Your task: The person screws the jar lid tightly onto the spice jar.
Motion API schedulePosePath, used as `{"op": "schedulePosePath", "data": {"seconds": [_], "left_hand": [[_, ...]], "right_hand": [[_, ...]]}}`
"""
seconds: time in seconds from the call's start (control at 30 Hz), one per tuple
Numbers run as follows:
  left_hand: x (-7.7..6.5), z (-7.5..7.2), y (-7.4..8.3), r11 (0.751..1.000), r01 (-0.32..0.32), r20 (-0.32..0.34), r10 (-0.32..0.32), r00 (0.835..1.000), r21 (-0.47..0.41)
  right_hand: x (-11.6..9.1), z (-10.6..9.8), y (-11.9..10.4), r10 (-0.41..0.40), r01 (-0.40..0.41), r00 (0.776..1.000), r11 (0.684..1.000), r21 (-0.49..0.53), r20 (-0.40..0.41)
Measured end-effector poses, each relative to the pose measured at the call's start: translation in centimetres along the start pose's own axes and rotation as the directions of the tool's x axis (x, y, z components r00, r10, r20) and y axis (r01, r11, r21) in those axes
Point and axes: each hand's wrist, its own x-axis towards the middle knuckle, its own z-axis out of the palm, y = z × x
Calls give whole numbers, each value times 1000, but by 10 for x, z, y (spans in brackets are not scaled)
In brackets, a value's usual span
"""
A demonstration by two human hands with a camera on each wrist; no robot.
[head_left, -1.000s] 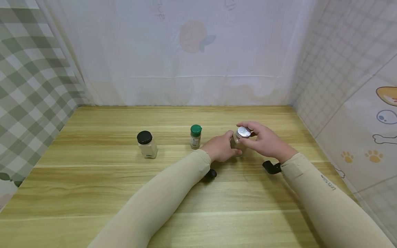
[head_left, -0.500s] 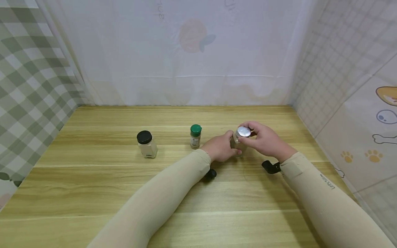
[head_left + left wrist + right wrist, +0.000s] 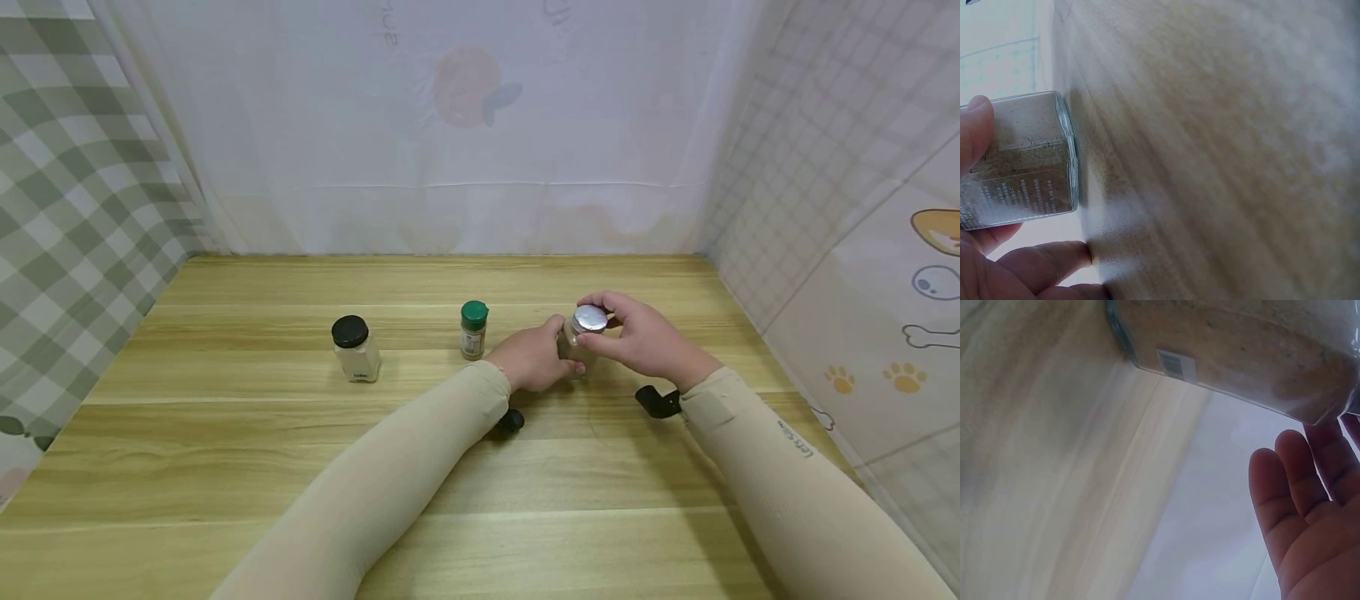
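A clear glass spice jar [image 3: 572,348] with brownish powder inside stands upright on the wooden table. Its round silver top [image 3: 589,319] faces up. My left hand [image 3: 529,358] grips the body of the jar from the left, thumb on one face in the left wrist view, where printed text [image 3: 1007,194] shows. From the other side my right hand [image 3: 637,337] pinches around the silver top with thumb and fingers. In the right wrist view a barcode label [image 3: 1177,365] shows low on the jar, and several fingers [image 3: 1285,494] extend beside its upper end.
A small green-capped spice bottle [image 3: 473,331] stands just left of the left hand. Farther left is a black-lidded jar [image 3: 356,350] of pale contents. Black wrist-camera parts [image 3: 510,421] show under the left forearm. Fabric walls [image 3: 465,221] border the table behind and at both sides.
My right hand's fingers have shifted slightly around the silver top, drawing a little to the right at the far side. My left hand and the jar have stayed in place.
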Motion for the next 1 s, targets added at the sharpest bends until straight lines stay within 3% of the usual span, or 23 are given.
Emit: {"op": "schedulePosePath", "data": {"seconds": [0.37,0.77,1.0], "left_hand": [[0,0,0,1000,3,-3,-3,1000,5],[-1,-1,1,1000,-4,-12,4,1000,8],[-1,-1,1,1000,4,-7,-4,1000,6]], "right_hand": [[-1,-3,1,-55,55,998,998,8,-4],[1,-3,-1,3,-3,1000,1000,-4,-15],[3,-3,2,-16,16,1000,1000,-16,-16]]}}
